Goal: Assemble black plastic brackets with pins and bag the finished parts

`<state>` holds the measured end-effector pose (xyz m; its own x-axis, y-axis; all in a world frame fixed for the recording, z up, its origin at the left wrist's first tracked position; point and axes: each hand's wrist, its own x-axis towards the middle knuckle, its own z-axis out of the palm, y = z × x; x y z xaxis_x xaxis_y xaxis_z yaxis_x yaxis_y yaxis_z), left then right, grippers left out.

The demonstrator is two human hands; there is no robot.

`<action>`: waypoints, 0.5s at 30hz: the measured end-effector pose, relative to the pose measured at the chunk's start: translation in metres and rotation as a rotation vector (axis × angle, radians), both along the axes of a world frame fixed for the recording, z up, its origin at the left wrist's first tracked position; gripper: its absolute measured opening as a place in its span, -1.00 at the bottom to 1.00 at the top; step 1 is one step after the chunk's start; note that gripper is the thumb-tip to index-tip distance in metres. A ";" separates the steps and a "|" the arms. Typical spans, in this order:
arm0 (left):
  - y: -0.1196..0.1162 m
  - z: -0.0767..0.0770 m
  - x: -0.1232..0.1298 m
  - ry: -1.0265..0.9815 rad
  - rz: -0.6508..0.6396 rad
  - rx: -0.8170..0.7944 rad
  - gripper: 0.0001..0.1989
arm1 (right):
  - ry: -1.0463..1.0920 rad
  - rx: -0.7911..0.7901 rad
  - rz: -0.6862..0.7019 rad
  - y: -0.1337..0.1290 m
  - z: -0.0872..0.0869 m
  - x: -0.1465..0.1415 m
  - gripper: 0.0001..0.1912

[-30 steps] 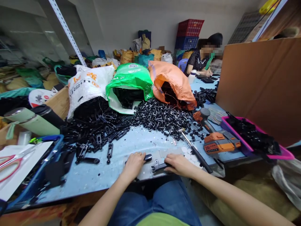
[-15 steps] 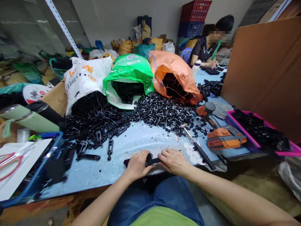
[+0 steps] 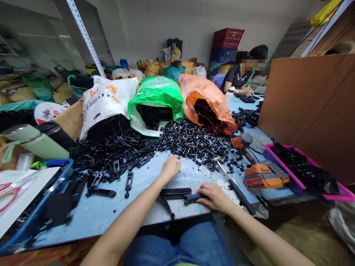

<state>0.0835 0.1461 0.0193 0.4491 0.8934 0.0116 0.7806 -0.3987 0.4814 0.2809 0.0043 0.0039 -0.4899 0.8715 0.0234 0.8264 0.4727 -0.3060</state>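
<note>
Our left hand point(image 3: 170, 168) extends over the blue table point(image 3: 120, 201), at the front edge of the pile of black-headed screws point(image 3: 194, 138). Its fingers are bent with the tips turned away from us; we cannot tell whether they grip a screw. Our right hand point(image 3: 213, 195) is positioned near the front edge of the table. Its fingers are closed on the right end of a black bracket point(image 3: 192, 198), whose forked end points left. We locate two black bars left of this end: the long bar point(image 3: 176, 191) lies crosswise, just beside the bracket; the short bar point(image 3: 167, 207) slants below it, toward the table edge. To the right of our right hand, a hammer point(image 3: 239, 193) lies beside white discs point(image 3: 221, 183). Farther right, we find an orange-and-grey drill point(image 3: 256, 170) between the hammer and a pink tray point(image 3: 346, 192) of black parts.
</note>
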 end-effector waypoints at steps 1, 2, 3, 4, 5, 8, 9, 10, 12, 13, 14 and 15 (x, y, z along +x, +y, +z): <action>0.015 -0.002 0.008 0.002 0.034 -0.002 -0.70 | 0.006 -0.006 -0.013 -0.002 -0.001 0.002 -0.63; 0.027 -0.004 0.016 0.002 0.046 -0.006 -0.73 | 0.009 -0.013 -0.028 -0.002 0.000 0.003 -0.63; 0.035 -0.006 0.023 0.000 0.052 -0.011 -0.76 | 0.010 -0.015 -0.048 0.000 0.001 0.003 -0.63; 0.040 -0.008 0.028 -0.006 0.055 -0.016 -0.79 | 0.008 -0.007 -0.079 0.004 0.003 0.003 -0.63; 0.042 -0.010 0.031 -0.016 0.055 -0.020 -0.82 | -0.001 0.013 -0.123 0.012 0.005 0.004 -0.64; 0.033 -0.009 0.027 -0.065 0.066 -0.027 -0.89 | -0.108 0.119 -0.312 0.045 0.009 0.005 -0.69; 0.027 -0.006 0.020 -0.089 0.077 -0.030 -0.89 | -0.174 0.145 -0.371 0.057 0.009 0.005 -0.72; 0.020 -0.003 0.010 -0.115 0.088 -0.036 -0.88 | -0.239 0.157 -0.417 0.069 0.008 0.005 -0.75; 0.003 0.003 -0.018 -0.160 0.112 -0.050 -0.82 | -0.330 0.151 -0.457 0.089 0.005 0.005 -0.79; -0.007 0.006 -0.035 -0.194 0.127 -0.073 -0.79 | -0.346 0.141 -0.457 0.097 0.003 0.004 -0.80; -0.017 0.008 -0.052 -0.261 0.150 -0.130 -0.75 | -0.346 0.130 -0.449 0.103 0.002 0.004 -0.80; -0.029 0.009 -0.069 -0.364 0.184 -0.225 -0.72 | -0.336 0.124 -0.437 0.106 0.001 0.004 -0.81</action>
<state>0.0145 0.1176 0.0287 0.2856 0.9562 -0.0645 0.5930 -0.1235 0.7957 0.2852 0.1107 0.0050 -0.0826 0.9957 0.0429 0.9958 0.0807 0.0440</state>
